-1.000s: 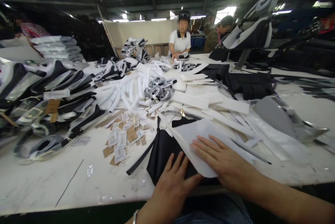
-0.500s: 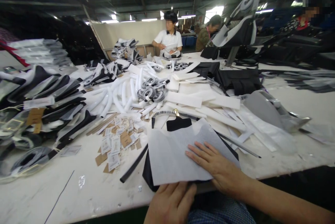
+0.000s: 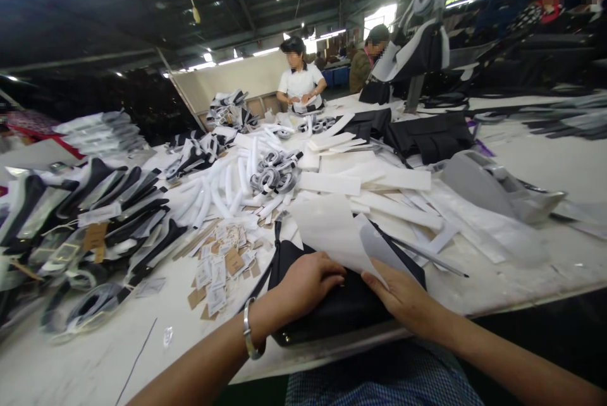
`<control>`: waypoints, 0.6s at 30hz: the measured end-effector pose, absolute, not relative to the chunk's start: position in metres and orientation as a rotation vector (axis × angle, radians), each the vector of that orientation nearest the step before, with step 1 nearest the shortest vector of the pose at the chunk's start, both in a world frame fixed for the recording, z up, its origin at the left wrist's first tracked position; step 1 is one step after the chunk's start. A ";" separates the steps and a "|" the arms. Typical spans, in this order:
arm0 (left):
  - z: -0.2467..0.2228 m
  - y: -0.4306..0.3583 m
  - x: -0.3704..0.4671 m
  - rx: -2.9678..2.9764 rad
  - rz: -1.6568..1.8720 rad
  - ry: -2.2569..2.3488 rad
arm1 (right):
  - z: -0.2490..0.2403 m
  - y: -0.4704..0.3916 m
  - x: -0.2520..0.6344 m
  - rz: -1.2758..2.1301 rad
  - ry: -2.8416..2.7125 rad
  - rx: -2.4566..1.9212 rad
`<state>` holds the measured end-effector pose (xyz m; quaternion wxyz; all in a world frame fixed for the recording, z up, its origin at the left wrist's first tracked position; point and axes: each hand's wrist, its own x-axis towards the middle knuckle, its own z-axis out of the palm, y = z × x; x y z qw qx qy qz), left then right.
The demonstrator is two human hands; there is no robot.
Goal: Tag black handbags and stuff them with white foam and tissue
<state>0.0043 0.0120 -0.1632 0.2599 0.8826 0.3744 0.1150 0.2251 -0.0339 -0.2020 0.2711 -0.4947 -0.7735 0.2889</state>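
A black bag [image 3: 332,311] lies at the table's front edge. A thin white sheet [image 3: 327,229] stands tilted up over it, its right side folded back to show a greyer face. My right hand [image 3: 403,298] pinches the sheet's lower right corner, thumb on the near side. My left hand [image 3: 308,279], with a silver bangle at the wrist, lies over the bag with its fingers curled at the sheet's lower left edge; the fingertips are partly hidden. A dark strap [image 3: 258,282] runs down the bag's left side.
Paper tags [image 3: 218,276] with strings lie left of the bag. Wrapped black-and-white pieces [image 3: 118,222] are piled farther left. White foam strips [image 3: 389,178], white tubes [image 3: 208,194] and coiled straps [image 3: 275,172] cover the middle. A person [image 3: 301,80] works across the table.
The white sheet, flat on the bag before, is now raised and bent. My left hand has moved from the bag's near edge up to the sheet; my right hand has gone from flat to pinching.
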 end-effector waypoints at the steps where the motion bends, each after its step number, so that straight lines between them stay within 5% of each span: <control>1: -0.165 0.015 0.004 2.389 0.304 0.977 | -0.203 -0.034 0.226 0.753 -2.108 -1.333; 18: -0.148 0.033 -0.003 2.604 0.126 0.579 | -0.219 -0.034 0.230 0.677 -2.153 -1.244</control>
